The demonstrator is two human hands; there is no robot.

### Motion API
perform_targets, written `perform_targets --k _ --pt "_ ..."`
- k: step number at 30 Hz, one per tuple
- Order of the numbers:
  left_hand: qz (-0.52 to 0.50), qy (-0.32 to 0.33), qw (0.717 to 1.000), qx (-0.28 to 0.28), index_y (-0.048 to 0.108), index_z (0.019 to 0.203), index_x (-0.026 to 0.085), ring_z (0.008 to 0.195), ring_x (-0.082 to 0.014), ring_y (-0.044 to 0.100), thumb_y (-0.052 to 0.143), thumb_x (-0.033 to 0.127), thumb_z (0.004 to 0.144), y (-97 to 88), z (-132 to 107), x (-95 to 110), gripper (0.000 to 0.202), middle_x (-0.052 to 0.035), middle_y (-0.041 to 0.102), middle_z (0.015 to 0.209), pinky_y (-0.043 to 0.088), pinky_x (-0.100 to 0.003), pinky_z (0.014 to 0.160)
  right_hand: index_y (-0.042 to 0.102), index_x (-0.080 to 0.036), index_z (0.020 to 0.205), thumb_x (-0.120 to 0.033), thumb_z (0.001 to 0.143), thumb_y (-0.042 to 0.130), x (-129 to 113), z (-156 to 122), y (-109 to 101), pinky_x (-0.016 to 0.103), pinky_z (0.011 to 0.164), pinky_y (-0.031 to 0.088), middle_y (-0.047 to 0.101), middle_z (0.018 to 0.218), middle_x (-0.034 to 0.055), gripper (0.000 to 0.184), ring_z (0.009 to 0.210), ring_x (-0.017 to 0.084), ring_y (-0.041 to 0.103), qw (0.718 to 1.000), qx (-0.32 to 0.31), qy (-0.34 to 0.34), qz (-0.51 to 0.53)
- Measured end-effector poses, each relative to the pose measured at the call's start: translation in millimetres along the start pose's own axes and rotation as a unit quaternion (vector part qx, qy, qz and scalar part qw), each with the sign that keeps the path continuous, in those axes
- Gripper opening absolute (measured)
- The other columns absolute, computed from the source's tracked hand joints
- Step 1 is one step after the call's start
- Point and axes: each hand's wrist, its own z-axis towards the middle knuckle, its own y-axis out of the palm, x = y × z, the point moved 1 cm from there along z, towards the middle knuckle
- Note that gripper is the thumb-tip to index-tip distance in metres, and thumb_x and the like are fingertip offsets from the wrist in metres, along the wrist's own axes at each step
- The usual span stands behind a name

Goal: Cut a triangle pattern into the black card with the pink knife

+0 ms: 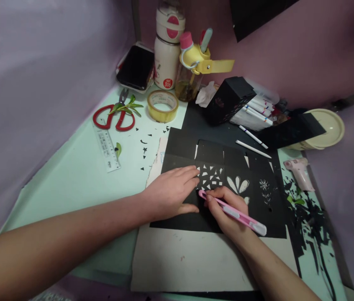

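A sheet of black paper (177, 144) lies on a pale board (180, 259), with small angular holes, petal shapes and a fine flower cut through it. Flat on its left part rests my left hand (177, 190), fingers stretched out and thumb apart, beside the angular holes. My right hand (227, 205) grips a pink craft knife (239, 216) like a pen. The knife's front end is at the paper just below those holes, close to my left fingers; its blade is too small to make out.
Red-handled scissors (114, 117), a clear ruler (108, 150) and a tape roll (163, 106) lie at the left. Bottles (167, 58), a phone (135, 67) and a black paper box (227, 100) stand behind. A pink glue gun (301, 173) and black scraps (315, 225) are at the right.
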Motion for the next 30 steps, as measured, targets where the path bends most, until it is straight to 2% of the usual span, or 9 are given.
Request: perform_targets --k 3,5,8,12,17,22,24,27,30 --pt "-0.008 0.002 1.0 0.005 0.056 0.126 0.01 0.14 -0.0303 0.041 0.071 0.056 0.082 1.0 0 -1 0.065 -0.0169 0.052 0.143 0.039 -0.043 0.113 0.064 -0.024 0.085 -0.013 0.086 0.062 -1 0 0 0.027 0.059 0.05 0.069 0.075 0.0004 0.011 0.063 0.015 0.064 0.999 -0.008 -0.04 0.005" --pt "-0.011 0.003 1.0 0.009 0.056 0.126 0.011 0.14 -0.0298 0.041 0.07 0.056 0.083 1.7 0 -1 0.064 -0.0166 0.052 0.143 0.039 -0.042 0.113 0.063 -0.023 0.086 -0.008 0.085 0.061 -4 2 1 0.028 0.061 0.051 0.068 0.076 0.0015 0.015 0.065 0.016 0.064 0.995 -0.027 -0.093 0.013" --pt "-0.007 0.007 1.0 0.013 0.057 0.125 0.01 0.14 -0.0296 0.042 0.07 0.055 0.083 2.2 0 -1 0.063 -0.0166 0.052 0.143 0.039 -0.042 0.113 0.063 -0.023 0.087 -0.004 0.083 0.06 -8 3 1 0.029 0.059 0.05 0.066 0.072 0.0013 0.019 0.062 0.016 0.061 0.987 -0.052 -0.152 0.022" --pt "-0.004 0.003 1.0 0.008 0.057 0.126 0.01 0.139 -0.0309 0.042 0.072 0.056 0.081 1.3 0 -1 0.066 -0.0169 0.052 0.143 0.04 -0.043 0.112 0.063 -0.023 0.085 -0.008 0.085 0.061 -5 -1 1 0.029 0.06 0.05 0.066 0.074 0.0008 0.016 0.063 0.015 0.062 0.996 0.013 -0.083 0.03" --pt "-0.009 0.002 1.0 0.005 0.057 0.127 0.013 0.14 -0.0291 0.041 0.066 0.059 0.085 0.5 0 -2 0.063 -0.0157 0.051 0.144 0.038 -0.042 0.113 0.066 -0.023 0.082 -0.019 0.087 0.063 -2 -3 -1 0.028 0.056 0.05 0.069 0.07 0.0007 0.007 0.06 0.016 0.063 0.999 0.031 -0.021 0.007" --pt "-0.008 -0.002 1.0 0.001 0.055 0.13 0.013 0.14 -0.0297 0.041 0.066 0.061 0.084 0.5 0 -3 0.067 -0.0153 0.05 0.146 0.038 -0.043 0.113 0.068 -0.023 0.082 -0.026 0.087 0.065 -2 -1 -9 0.026 0.052 0.049 0.069 0.067 0.0002 0.006 0.058 0.016 0.063 0.995 0.082 0.046 0.016" --pt "-0.008 -0.005 1.0 -0.001 0.055 0.13 0.013 0.14 -0.0304 0.04 0.067 0.06 0.083 0.1 0 -3 0.068 -0.0154 0.049 0.146 0.038 -0.044 0.113 0.07 -0.023 0.086 -0.025 0.085 0.067 -3 0 -13 0.026 0.055 0.051 0.072 0.073 0.001 0.004 0.062 0.016 0.065 0.995 0.078 0.053 0.031" --pt "0.0 -0.008 1.0 -0.009 0.055 0.131 0.013 0.14 -0.0312 0.041 0.068 0.06 0.082 -0.3 0 -3 0.069 -0.0159 0.048 0.147 0.038 -0.045 0.113 0.071 -0.025 0.091 -0.022 0.083 0.069 -6 3 -17 0.028 0.064 0.055 0.075 0.085 0.0022 0.009 0.074 0.018 0.069 0.997 0.051 0.041 0.051" --pt "0.012 -0.006 1.0 -0.016 0.055 0.13 0.012 0.14 -0.032 0.041 0.07 0.06 0.081 -0.2 0 -3 0.07 -0.0165 0.048 0.147 0.038 -0.046 0.112 0.071 -0.024 0.085 -0.02 0.084 0.067 -7 5 -19 0.027 0.064 0.053 0.073 0.08 0.0008 0.007 0.072 0.016 0.067 0.997 0.032 0.034 0.068"
